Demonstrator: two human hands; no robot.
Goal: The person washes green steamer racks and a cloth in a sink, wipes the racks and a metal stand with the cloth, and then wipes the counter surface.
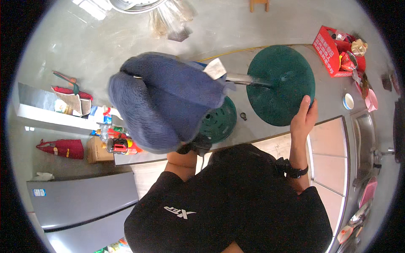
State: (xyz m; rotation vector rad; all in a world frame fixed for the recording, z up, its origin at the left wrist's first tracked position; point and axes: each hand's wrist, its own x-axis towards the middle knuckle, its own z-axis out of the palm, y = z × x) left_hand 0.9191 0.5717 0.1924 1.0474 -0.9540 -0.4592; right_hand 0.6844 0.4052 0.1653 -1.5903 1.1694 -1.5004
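Grey concrete floor [105, 46] fills the far half of the head view, with a pale tiled counter [329, 160] and a steel sink [365, 135] to the right. Centre frame, a standing fan appears to lie on its side: a round dark green base [280, 84], a short metal pole [242, 78], and a green grille [219, 122] mostly hidden under a soft blue fabric cover [164, 99]. The right hand [304, 116], a black watch [291, 169] on its wrist, reaches up with the arm extended, fingers curled together over the near right rim of the base. The left hand is hidden under the cover; only the bent left forearm [182, 162] shows, so its fingers cannot be told. The base looks stiff and probably heavy, best gripped at the rim or pole; the cover is limp and light. A red crate [327, 50] sits far right.
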